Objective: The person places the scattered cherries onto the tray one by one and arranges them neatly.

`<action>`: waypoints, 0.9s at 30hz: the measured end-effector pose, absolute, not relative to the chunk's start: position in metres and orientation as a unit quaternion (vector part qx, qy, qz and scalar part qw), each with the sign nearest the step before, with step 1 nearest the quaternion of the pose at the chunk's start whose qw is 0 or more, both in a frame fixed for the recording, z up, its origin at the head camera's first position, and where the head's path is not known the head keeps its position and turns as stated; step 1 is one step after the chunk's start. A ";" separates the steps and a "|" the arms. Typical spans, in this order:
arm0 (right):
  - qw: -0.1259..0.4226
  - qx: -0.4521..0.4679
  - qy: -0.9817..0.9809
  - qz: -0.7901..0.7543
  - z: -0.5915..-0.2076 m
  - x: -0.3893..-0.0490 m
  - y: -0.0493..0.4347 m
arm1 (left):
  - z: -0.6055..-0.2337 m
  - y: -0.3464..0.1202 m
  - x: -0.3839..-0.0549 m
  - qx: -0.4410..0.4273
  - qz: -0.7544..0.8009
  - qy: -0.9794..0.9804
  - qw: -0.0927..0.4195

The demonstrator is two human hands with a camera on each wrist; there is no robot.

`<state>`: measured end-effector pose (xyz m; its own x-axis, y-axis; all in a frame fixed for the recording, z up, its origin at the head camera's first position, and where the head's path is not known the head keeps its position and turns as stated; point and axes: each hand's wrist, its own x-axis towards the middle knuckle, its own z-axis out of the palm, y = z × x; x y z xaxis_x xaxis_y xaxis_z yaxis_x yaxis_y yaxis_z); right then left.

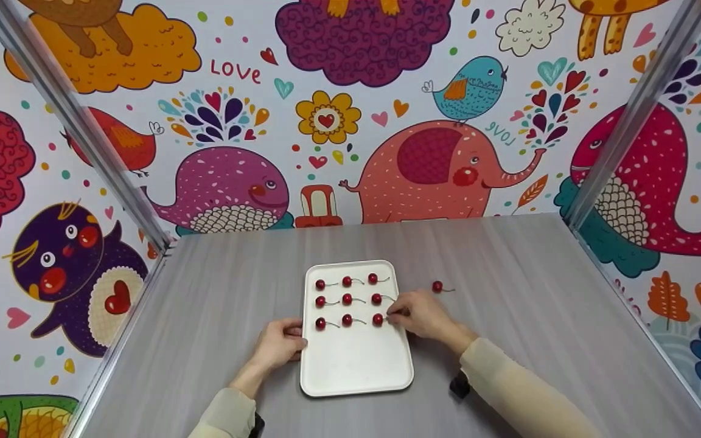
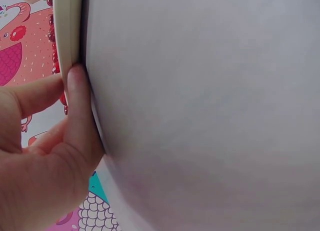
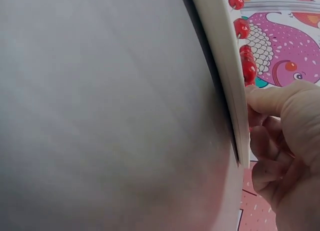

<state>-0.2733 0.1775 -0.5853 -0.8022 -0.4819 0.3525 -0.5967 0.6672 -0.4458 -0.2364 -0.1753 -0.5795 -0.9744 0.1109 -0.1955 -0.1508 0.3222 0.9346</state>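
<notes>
A white rectangular tray (image 1: 356,365) bears several red cherries with thin stems, set out in three rows on its far half. My left hand (image 1: 279,345) grips the tray's left edge; in the left wrist view its fingertips (image 2: 76,76) meet the tray's side and rim. Over the tray's right edge, my right hand (image 1: 422,313) pinches the stem of the nearest right cherry (image 1: 378,319), which sits on the tray. In the right wrist view, thumb and fingers come together just above the rim, partly hiding that cherry.
One loose cherry (image 1: 437,286) lies on the grey table (image 1: 502,274), right of the tray's far end and beyond my right hand. Brightly printed panels (image 1: 229,182) in metal frames (image 1: 110,164) close off the table's back and sides.
</notes>
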 end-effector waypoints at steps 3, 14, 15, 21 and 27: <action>0.095 0.279 -0.908 0.299 -0.582 -0.272 0.183 | -0.579 -0.175 -0.237 -0.013 0.582 0.805 0.112; 0.110 0.243 -0.888 0.375 -0.585 -0.279 0.221 | -0.580 -0.175 -0.237 -0.015 0.583 0.805 0.110; 0.112 0.243 -0.887 0.376 -0.586 -0.279 0.226 | -0.580 -0.175 -0.237 -0.015 0.583 0.805 0.110; 0.120 0.228 -0.885 0.387 -0.592 -0.280 0.247 | -0.579 -0.175 -0.237 -0.012 0.585 0.803 0.111; 0.121 0.197 -0.884 0.405 -0.595 -0.281 0.267 | -0.580 -0.175 -0.237 -0.010 0.585 0.803 0.111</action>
<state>-0.2811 0.2674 -0.5946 -0.8934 -0.2504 0.3729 -0.4460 0.5937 -0.6698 -0.2371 -0.1753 -0.5799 -0.9751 0.1144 -0.1901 -0.1457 0.3157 0.9376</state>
